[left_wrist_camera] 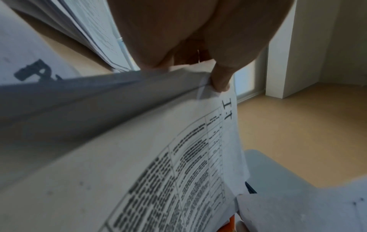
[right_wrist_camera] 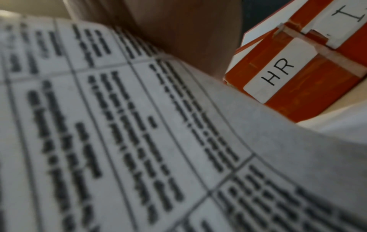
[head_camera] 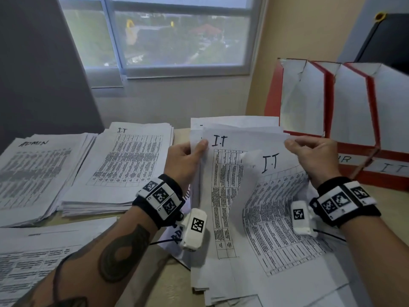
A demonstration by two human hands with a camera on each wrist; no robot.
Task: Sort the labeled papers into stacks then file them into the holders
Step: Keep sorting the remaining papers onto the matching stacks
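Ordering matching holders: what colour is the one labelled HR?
Orange-red with a white label, clearest in the right wrist view: HR holder.

Window (head_camera: 177, 32): upper centre of the head view; sliding panes in a pale frame, with greenery, a red roof and buildings seen from above.
Grey panel (head_camera: 39, 69): upper left; dark and flat, reaching down behind the desk.
Beige wall (head_camera: 298, 41): upper right, between the window and the right edge.
Black board (head_camera: 385, 41): upper right corner; leaning, with a yellow fitting at its top corner.
Desk (head_camera: 172, 282): lower centre; tan surface, also visible at lower right.
Wristbands (head_camera: 159, 196): black, with white square-patterned marker tiles; one on each wrist.
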